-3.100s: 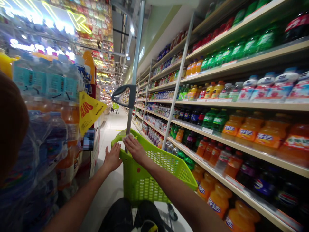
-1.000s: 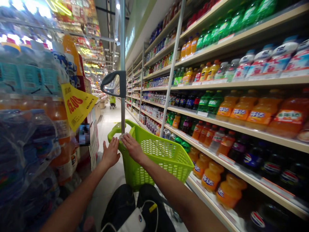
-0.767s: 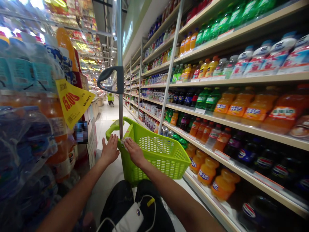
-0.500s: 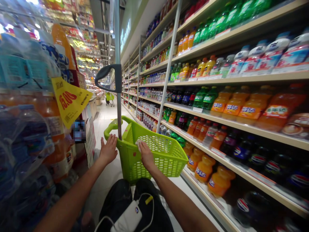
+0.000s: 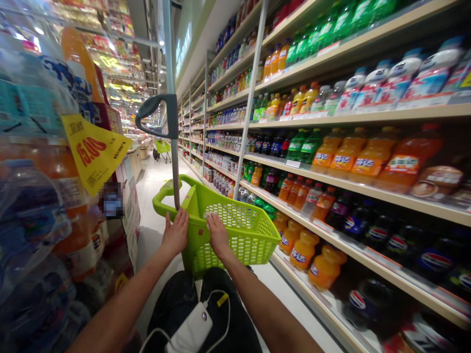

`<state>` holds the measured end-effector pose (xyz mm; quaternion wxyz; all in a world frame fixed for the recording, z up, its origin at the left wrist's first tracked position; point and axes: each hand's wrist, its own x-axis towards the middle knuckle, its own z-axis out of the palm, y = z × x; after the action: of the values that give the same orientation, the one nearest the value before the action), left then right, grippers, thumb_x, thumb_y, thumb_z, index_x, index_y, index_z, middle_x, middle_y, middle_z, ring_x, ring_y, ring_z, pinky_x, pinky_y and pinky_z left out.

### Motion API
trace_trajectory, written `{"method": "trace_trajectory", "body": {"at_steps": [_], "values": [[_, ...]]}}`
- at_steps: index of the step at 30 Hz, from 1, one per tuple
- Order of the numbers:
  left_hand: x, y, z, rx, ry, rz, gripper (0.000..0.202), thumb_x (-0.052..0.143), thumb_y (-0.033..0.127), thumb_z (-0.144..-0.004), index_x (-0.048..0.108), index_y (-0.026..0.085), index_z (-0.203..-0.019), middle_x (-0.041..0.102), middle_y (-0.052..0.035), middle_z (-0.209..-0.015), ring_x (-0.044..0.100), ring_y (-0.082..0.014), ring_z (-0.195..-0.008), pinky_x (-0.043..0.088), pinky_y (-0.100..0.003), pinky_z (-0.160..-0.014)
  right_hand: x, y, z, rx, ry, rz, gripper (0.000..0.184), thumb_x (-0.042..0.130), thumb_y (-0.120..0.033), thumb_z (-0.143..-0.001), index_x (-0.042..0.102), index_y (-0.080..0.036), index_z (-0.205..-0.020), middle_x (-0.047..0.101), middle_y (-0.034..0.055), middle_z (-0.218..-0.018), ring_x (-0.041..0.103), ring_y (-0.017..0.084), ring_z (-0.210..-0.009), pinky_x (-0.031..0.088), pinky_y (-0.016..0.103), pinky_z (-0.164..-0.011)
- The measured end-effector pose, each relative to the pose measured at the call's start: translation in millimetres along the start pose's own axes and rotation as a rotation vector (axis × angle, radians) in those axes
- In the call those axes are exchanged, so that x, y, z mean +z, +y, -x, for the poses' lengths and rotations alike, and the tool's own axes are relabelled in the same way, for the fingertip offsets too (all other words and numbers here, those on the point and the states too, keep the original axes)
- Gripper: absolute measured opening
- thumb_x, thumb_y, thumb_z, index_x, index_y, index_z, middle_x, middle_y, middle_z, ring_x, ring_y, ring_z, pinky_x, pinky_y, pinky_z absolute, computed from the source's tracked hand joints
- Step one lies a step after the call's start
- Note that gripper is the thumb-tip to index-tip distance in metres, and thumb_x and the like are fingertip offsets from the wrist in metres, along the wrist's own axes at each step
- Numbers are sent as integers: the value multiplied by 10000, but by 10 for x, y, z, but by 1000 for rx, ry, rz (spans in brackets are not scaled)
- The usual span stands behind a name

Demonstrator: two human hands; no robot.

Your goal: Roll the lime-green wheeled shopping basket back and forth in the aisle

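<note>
A lime-green shopping basket [image 5: 253,241] with slotted walls and a tall grey pull handle [image 5: 172,117] stands in front of my knees. My left hand [image 5: 176,234] lies flat against the near rim, just below the handle's pole, with its fingers stretched out and nothing in it. Beside it, at the middle of the same rim, my right hand [image 5: 218,234] presses a small white wipe [image 5: 208,218] to the basket. Most of the wipe is hidden under the fingers; whether it is cloth or tissue I cannot tell.
Drink shelves [image 5: 368,186] line the right side, with orange soda bottles [image 5: 326,267] on the lowest level. Stacked bottle packs [image 5: 33,206] and a yellow price sign [image 5: 93,149] crowd the left. A white power bank [image 5: 189,328] with a cable rests on my lap.
My left hand has moved right along the rim, past the pole and closer to my right hand. The right hand stays on the rim with the wipe. The view has shifted slightly.
</note>
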<state>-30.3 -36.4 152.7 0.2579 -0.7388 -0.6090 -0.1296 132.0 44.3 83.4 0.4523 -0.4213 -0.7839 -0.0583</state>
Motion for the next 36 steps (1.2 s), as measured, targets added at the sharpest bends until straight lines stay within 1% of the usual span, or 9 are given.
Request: {"method": "trace_trajectory", "body": {"at_steps": [3, 8, 10, 17, 25, 28, 31, 33, 36], "values": [[6, 72, -33, 0, -17, -9, 586, 345, 153, -738, 353, 71, -1319, 304, -130, -1422, 159, -236, -1353, 29, -567, -1071, -45, 90, 44, 57, 21, 6, 491, 374, 7, -783, 508, -130, -1234, 441, 127, -1331, 296, 197, -1304, 314, 424, -1058], [46, 247, -108, 43, -104, 9, 587, 334, 181, -762, 315, 88, -1340, 274, -118, -1438, 165, -238, -1350, 41, -568, -1068, 13, -159, 8, -62, -2, 2, 479, 434, -12, -775, 508, -126, -1235, 415, 114, -1354, 238, 197, -1328, 288, 397, -1078], [66, 271, -119, 41, -129, 2, 585, 330, 170, -760, 318, 88, -1339, 281, -123, -1435, 175, -239, -1347, 36, -572, -1067, 15, -168, 13, -73, -2, 10, 463, 447, -25, -779, 517, -129, -1225, 428, 111, -1346, 239, 199, -1327, 294, 402, -1074], [40, 358, -158, 13, -124, -24, 556, 314, 173, -783, 338, 49, -1324, 305, -151, -1418, 197, -255, -1339, 13, -569, -1068, -201, 279, 209, 32, 6, 93, 539, 387, 50, -732, 508, -117, -1230, 449, 130, -1325, 276, 211, -1311, 330, 425, -1042], [146, 651, -244, 99, -191, -16, 599, 331, 140, -744, 321, 80, -1339, 275, -121, -1436, 183, -235, -1345, 32, -571, -1069, -181, 159, 197, -29, -11, 89, 497, 428, 12, -756, 526, -148, -1216, 438, 102, -1339, 260, 204, -1318, 313, 392, -1050], [131, 651, -256, 111, -185, -34, 585, 319, 137, -748, 336, 60, -1328, 313, -144, -1416, 215, -245, -1333, 28, -573, -1067, -273, 337, 258, 6, -36, 113, 511, 415, 23, -755, 529, -170, -1214, 441, 92, -1339, 286, 211, -1304, 320, 397, -1034], [110, 686, -291, 99, -176, -47, 574, 330, 151, -749, 358, 39, -1311, 350, -170, -1391, 255, -264, -1315, 22, -570, -1068, -418, 580, 344, 111, -43, 164, 514, 407, 29, -754, 533, -176, -1209, 440, 98, -1337, 314, 233, -1285, 330, 414, -1010], [116, 768, -325, 97, -176, -44, 582, 345, 155, -742, 355, 44, -1313, 338, -167, -1399, 247, -266, -1318, 26, -566, -1070, -485, 675, 380, 165, -35, 189, 511, 412, 22, -758, 527, -177, -1214, 429, 104, -1345, 323, 243, -1277, 332, 420, -1000], [153, 976, -383, 147, -179, -3, 600, 352, 160, -738, 329, 83, -1333, 280, -128, -1435, 186, -242, -1343, 34, -556, -1074, -495, 661, 386, 144, -30, 180, 506, 411, 12, -765, 520, -175, -1222, 425, 97, -1349, 317, 230, -1279, 325, 401, -1007]]}}
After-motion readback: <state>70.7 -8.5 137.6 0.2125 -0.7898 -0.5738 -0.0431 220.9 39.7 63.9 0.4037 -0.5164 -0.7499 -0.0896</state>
